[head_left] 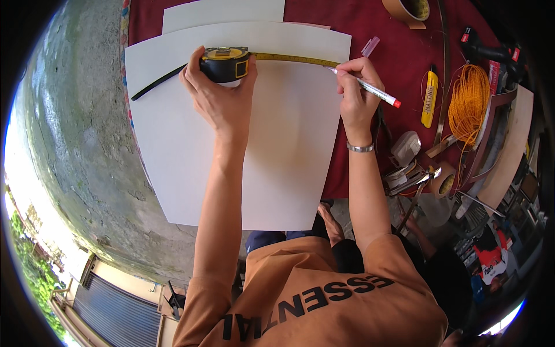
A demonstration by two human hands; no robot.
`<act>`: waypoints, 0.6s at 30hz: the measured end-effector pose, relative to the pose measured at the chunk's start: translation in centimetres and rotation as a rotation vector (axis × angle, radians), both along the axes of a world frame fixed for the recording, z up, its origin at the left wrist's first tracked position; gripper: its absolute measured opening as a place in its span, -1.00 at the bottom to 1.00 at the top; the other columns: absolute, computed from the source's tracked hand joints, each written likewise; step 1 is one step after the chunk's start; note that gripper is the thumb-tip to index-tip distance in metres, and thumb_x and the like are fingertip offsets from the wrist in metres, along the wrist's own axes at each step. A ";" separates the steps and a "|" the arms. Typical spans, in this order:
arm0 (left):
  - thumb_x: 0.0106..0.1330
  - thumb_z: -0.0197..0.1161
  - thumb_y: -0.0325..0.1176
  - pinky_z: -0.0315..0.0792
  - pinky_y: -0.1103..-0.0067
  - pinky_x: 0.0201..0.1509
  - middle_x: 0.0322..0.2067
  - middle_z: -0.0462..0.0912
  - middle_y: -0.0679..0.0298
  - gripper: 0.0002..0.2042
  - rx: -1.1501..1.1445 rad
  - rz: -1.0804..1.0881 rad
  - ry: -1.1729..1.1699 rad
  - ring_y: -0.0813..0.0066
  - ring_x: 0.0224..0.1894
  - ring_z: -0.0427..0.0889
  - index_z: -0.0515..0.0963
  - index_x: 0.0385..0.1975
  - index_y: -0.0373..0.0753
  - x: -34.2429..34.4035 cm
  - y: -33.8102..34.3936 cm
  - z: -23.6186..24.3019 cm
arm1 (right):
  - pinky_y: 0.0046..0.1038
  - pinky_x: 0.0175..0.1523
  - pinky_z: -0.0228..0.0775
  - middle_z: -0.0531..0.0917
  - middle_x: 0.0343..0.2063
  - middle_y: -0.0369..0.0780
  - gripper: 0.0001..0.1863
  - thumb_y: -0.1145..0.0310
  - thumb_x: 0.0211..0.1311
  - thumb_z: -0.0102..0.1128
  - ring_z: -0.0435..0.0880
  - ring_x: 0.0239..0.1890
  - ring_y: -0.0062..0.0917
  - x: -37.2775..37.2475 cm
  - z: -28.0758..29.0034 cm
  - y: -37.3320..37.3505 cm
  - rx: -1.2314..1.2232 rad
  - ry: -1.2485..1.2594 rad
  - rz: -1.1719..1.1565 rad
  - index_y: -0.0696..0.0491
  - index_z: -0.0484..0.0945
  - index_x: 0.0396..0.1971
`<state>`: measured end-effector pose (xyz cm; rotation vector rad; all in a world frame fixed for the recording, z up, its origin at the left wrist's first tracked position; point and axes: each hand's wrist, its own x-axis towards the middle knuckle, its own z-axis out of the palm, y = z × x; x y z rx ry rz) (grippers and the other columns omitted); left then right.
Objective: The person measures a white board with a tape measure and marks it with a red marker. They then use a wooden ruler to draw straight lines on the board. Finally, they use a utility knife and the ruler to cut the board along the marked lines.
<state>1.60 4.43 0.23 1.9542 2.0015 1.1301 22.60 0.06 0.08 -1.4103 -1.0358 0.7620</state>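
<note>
My left hand (214,104) grips a black-and-yellow tape measure (222,68) over a large white sheet (277,144), which has slightly curved edges. The yellow blade (292,58) stretches rightward toward my right hand (359,101). That hand is closed on a white marker with a red end (386,97), its tip at the blade near the sheet's right side. A thin black strip (156,83) lies on the sheet, running partly behind my left hand. A pinkish clear cap (370,46) rests just above my right hand.
The red-covered table (407,43) holds tape rolls (415,11), a yellow cutter (429,98), orange cord (467,101), a black tool (483,49), scissors and strips at right. Another person's limb (329,222) shows below the sheet. A weathered concrete surface (81,115) lies left.
</note>
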 end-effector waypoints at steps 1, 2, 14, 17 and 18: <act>0.02 0.60 -0.10 0.54 0.34 -0.10 -0.08 0.41 0.11 -0.22 -0.006 0.003 0.002 0.18 -0.01 0.49 0.32 0.19 -0.21 0.0 0.0 0.0 | -0.66 -0.53 0.09 0.46 -0.70 -0.38 -0.92 0.62 0.12 0.07 0.32 -0.66 -0.81 -0.1 0.1 0.0 -0.007 0.002 -0.002 0.16 0.47 -0.54; 0.02 0.60 -0.11 0.54 0.34 -0.10 -0.08 0.41 0.11 -0.22 -0.013 0.005 0.004 0.17 -0.01 0.50 0.31 0.20 -0.21 0.1 0.0 0.1 | -0.66 -0.53 0.09 0.46 -0.70 -0.38 -0.92 0.62 0.12 0.07 0.33 -0.66 -0.81 -0.2 0.2 0.0 -0.014 0.004 -0.004 0.16 0.47 -0.54; 0.01 0.61 -0.14 0.52 0.30 -0.06 -0.04 0.37 0.08 -0.21 -0.014 -0.010 -0.005 0.12 -0.04 0.52 0.30 0.21 -0.23 0.1 0.0 0.0 | -0.66 -0.54 0.10 0.47 -0.70 -0.37 -0.91 0.63 0.11 0.06 0.34 -0.67 -0.81 -0.1 0.4 0.4 0.027 -0.046 -0.007 0.17 0.47 -0.54; 0.01 0.61 -0.14 0.52 0.30 -0.05 -0.04 0.37 0.07 -0.20 -0.014 -0.013 0.001 0.12 -0.04 0.51 0.30 0.21 -0.23 0.1 0.1 0.0 | -0.66 -0.55 0.10 0.48 -0.70 -0.37 -0.91 0.63 0.11 0.06 0.34 -0.67 -0.81 -0.1 0.0 0.3 0.013 -0.045 0.009 0.17 0.47 -0.54; 0.01 0.61 -0.13 0.52 0.30 -0.05 -0.04 0.37 0.07 -0.20 -0.018 -0.012 0.001 0.12 -0.04 0.51 0.30 0.21 -0.23 0.1 0.1 0.0 | -0.67 -0.55 0.10 0.48 -0.70 -0.37 -0.91 0.63 0.11 0.06 0.34 -0.67 -0.81 -0.1 0.1 0.3 0.022 -0.053 0.006 0.17 0.47 -0.54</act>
